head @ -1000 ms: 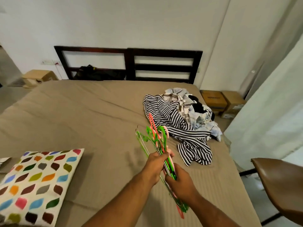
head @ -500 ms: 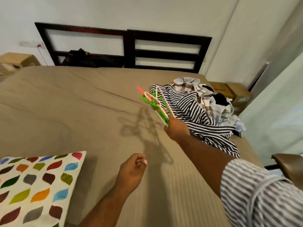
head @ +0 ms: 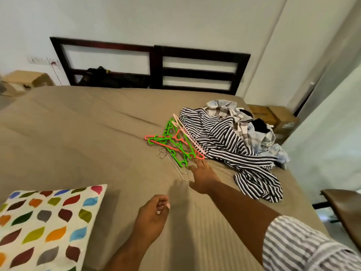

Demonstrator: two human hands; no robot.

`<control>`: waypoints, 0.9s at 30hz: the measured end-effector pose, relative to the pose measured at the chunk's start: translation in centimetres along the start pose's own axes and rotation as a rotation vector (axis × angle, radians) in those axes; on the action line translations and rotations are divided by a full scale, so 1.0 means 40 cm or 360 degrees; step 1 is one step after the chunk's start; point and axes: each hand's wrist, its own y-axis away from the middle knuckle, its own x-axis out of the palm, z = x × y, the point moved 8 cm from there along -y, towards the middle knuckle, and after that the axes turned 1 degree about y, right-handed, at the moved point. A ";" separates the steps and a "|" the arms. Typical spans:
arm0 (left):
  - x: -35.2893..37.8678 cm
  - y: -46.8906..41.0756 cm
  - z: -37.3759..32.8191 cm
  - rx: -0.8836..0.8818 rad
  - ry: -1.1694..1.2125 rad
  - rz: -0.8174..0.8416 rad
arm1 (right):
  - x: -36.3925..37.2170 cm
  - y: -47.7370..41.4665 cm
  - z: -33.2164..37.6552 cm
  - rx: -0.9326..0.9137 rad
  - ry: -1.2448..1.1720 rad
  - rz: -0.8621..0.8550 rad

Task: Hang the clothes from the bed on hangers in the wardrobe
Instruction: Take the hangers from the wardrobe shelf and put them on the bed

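Your right hand (head: 203,178), fingers spread, empty, near the clothes (head: 224,137); left hand (head: 151,218) loosely curled, empty. Tangled hangers (head: 173,141) touch the clothes' edge: lift one and you may drag the rest.

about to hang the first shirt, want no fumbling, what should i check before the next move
1. Hangers lie on the bed, in no hand: ok.
2. Right hand empty, fingers straight: ok.
3. Left hand empty, loosely curled: ok.
4. Hangers easy to take singly: not ok, they lie crossed in a heap.
5. Striped shirt lies beside the hangers, near the right hand: ok.
6. Wardrobe open: cannot tell, out of view.
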 end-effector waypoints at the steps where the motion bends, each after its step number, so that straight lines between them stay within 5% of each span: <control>1: -0.002 0.000 -0.023 0.0020 -0.0001 0.0000 | -0.015 0.025 -0.008 -0.0001 -0.0015 -0.0005; 14: -0.016 0.159 -0.338 0.0326 -0.0082 0.0100 | -0.238 0.476 -0.102 0.0077 -0.0652 -0.0412; 27: 0.075 0.330 -0.435 0.0330 -0.0149 0.0041 | -0.202 0.779 -0.305 0.0213 -0.0896 -0.0557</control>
